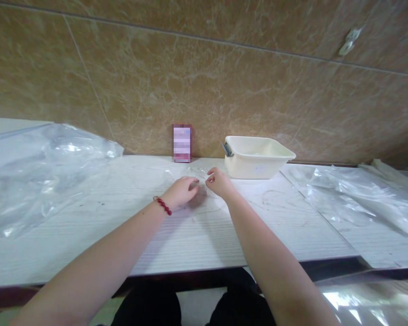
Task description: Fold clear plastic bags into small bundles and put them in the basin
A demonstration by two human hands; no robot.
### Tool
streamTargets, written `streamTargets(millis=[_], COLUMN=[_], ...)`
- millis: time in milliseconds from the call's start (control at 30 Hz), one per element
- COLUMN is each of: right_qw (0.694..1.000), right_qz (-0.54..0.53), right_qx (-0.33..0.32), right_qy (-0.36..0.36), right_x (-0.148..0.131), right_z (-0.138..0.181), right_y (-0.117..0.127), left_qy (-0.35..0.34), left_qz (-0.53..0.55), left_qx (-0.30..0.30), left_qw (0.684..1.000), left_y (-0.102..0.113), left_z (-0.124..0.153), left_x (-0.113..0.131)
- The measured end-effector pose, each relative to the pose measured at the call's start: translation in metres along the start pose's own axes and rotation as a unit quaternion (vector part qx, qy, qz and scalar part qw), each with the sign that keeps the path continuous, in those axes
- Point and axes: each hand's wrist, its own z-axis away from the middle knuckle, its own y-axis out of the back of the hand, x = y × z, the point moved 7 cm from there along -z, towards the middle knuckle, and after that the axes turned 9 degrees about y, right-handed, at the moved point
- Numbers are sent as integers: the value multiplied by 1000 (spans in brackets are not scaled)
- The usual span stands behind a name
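My left hand (183,191), with a red bead bracelet (162,205) at its wrist, is low over the white table. Its fingers are curved, with a gap between them and the thumb, and nothing shows in that gap. Close by on the right, my right hand (219,182) has its thumb and fingertips drawn together in a pinch. A thin, see-through plastic piece (196,171) lies just beyond both hands and reaches the right fingertips. Its outline is faint, so its exact kind is unclear.
A cream plastic bin (258,170) with a grey handle clip stands by the wall, right of my hands. A phone-like device (182,144) with a blurred screen leans on the wall. Clear plastic sheeting (54,167) covers the left; more plastic bags (360,194) lie right.
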Motion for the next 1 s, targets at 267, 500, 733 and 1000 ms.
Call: streamTargets(millis=[267,500,733,1000], right_qw=[996,985,988,971], right_qz=[-33,-75,84,136], right_qx=[8,-19,-72,-168], right_qy=[88,151,109,99], right_x=[-13,-22,-14,-3], right_z=[-1,-1,-1,2], right_y=[-3,-8,0,-18], left_qy=[100,101,105,99], left_qz=[326,218,136,63], left_qx=[-33,14,21,31], left_qw=[940,971,985,993], left_y=[-2,-2,2,2], left_z=[-7,-14,-15,-17], left_x=[-13,-27,-30,-31])
